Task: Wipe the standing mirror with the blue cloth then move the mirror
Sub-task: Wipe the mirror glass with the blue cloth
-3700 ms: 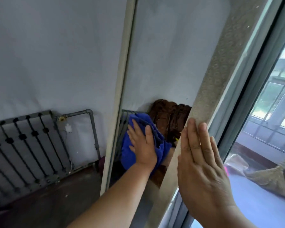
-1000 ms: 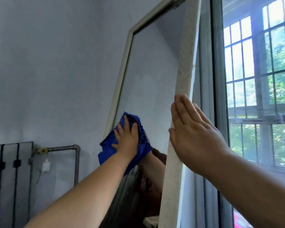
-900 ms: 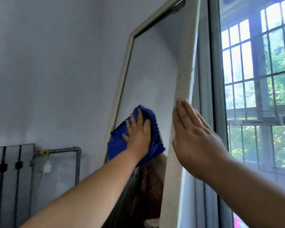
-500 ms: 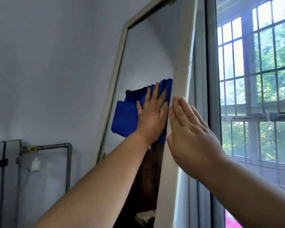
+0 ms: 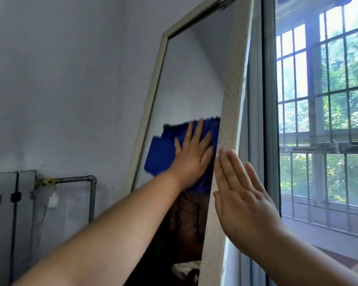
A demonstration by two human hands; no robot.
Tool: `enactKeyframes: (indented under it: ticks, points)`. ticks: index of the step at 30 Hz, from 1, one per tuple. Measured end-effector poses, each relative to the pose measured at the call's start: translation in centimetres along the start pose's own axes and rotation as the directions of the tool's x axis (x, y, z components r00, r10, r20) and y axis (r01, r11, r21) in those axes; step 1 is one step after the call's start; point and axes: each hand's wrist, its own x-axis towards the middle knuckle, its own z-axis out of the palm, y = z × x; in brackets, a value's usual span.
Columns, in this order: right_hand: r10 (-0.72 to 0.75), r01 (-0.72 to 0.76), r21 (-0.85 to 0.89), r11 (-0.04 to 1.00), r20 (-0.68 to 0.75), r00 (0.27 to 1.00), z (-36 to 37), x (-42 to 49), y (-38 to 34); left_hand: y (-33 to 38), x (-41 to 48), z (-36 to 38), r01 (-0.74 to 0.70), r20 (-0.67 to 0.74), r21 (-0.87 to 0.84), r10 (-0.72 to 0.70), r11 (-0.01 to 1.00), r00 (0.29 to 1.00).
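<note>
Pressing flat on the blue cloth [image 5: 158, 155], the left hand [image 5: 191, 156] holds it against the glass of the standing mirror [image 5: 191, 79], just left of centre frame. Its fingers [image 5: 199, 132] are straight and spread, curled round nothing, with their tips near the cloth's scalloped top edge. The cloth lies spread on the glass, and its right edge meets the mirror's speckled right frame rail [image 5: 230, 104]. The right hand [image 5: 243, 205] rests flat against the outer side of that rail, lower centre-right of the frame. Its fingers [image 5: 230, 168] are straight and held together, gripping nothing. The mirror slants up to the top centre of the frame, in front of a pale wall [image 5: 70, 79] that fills the left. At lower left a grey pipe [image 5: 77, 179] runs along the wall beside a dark-barred radiator [image 5: 8, 203]. A barred window [image 5: 329, 104] with green foliage behind it fills the right side.
</note>
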Motion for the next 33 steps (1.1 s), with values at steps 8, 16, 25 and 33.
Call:
enactKeyframes:
  ticks: [8,16,25,33]
  points:
    - [0.014,-0.014,-0.051,0.999,-0.005,1.0,-0.2,0.0,-0.3,-1.5,3.3,0.7,0.279,-0.163,-0.198,-0.312,0.94,0.936]
    - [0.004,0.002,-0.117,0.993,0.048,0.999,-0.3,0.2,-1.2,-0.8,-5.2,1.8,0.081,-0.053,-0.249,-0.097,0.965,0.994]
    - [-0.015,0.013,-0.065,0.998,-0.029,0.999,0.8,0.3,-0.7,-8.7,7.1,-0.9,0.415,-0.058,-0.197,-0.433,0.888,0.9]
    - [-0.016,0.017,-0.089,0.996,0.011,1.0,0.4,0.1,-0.7,-13.3,-5.2,4.1,0.586,-0.109,-0.32,-0.643,0.744,0.758]
